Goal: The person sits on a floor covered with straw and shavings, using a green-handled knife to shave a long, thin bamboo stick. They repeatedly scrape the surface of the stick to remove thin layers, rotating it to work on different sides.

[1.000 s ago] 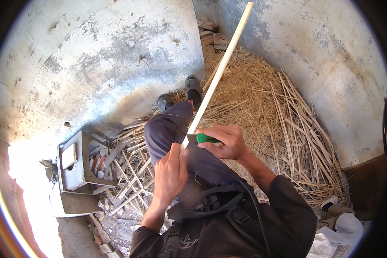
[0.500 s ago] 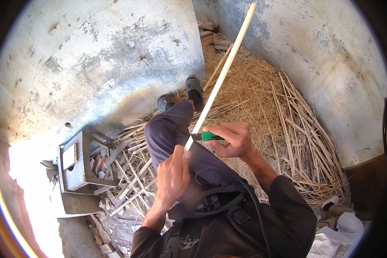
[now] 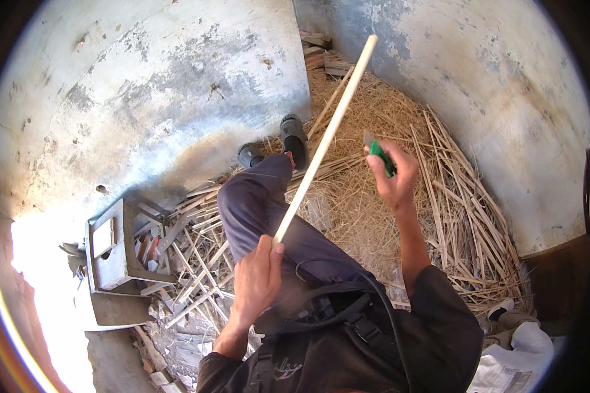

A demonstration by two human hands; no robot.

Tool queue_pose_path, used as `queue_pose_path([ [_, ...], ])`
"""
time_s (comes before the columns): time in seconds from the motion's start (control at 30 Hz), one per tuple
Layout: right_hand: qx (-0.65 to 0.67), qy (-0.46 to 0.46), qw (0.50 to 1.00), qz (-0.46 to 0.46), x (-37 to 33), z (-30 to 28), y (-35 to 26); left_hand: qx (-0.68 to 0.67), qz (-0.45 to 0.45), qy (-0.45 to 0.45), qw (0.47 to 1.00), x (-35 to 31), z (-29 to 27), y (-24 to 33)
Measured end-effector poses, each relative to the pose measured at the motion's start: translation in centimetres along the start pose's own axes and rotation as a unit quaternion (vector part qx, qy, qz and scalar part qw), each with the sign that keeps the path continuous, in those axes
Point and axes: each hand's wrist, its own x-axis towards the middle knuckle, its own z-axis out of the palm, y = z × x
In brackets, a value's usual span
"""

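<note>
A long, pale wooden strip (image 3: 326, 139) slants up and away to the right, over my bent leg. Its near end is gripped in my left hand (image 3: 257, 278), thumb on top, close to my thigh. My right hand (image 3: 398, 173) is closed round the green handle of a utility knife (image 3: 381, 159). The knife's short blade points up and away from me. Knife and strip are apart, with the straw showing between them.
Straw-like shavings (image 3: 357, 190) cover the floor ahead. Loose wooden strips (image 3: 469, 229) lie in a heap along the right wall, with more strips (image 3: 196, 281) at the left. A small wooden stool (image 3: 115, 252) lies near the left wall. A white sack (image 3: 511, 367) is at the lower right.
My right hand has lifted the knife off the strip and moved it forward and to the right. My left hand has drawn the strip slightly back toward me.
</note>
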Motion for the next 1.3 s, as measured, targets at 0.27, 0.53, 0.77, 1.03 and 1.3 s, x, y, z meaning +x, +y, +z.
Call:
queue_pose_path([
  [0.27, 0.085, -0.105, 0.986, -0.095, -2.6, 3.9, -4.7, -0.021, 0.025, 0.046, 0.998, 1.4, -0.5, 1.2],
  [0.53, 0.093, -0.145, 0.979, -0.112, -3.3, 5.2, -7.2, -0.027, 0.042, 0.054, 0.997, 2.0, -0.2, 1.9],
  [0.77, 0.075, -0.130, 0.980, -0.134, -3.2, 5.0, -7.0, -0.060, 0.030, 0.017, 0.998, 2.1, -0.7, 2.3],
  [1.03, 0.049, -0.113, 0.981, -0.148, -2.9, 4.7, -7.1, -0.086, 0.030, 0.008, 0.996, 2.0, -0.9, 2.3],
  [1.3, 0.035, -0.107, 0.982, -0.150, -2.7, 4.4, -6.9, -0.112, 0.023, -0.008, 0.993, 2.1, -1.0, 2.0],
])
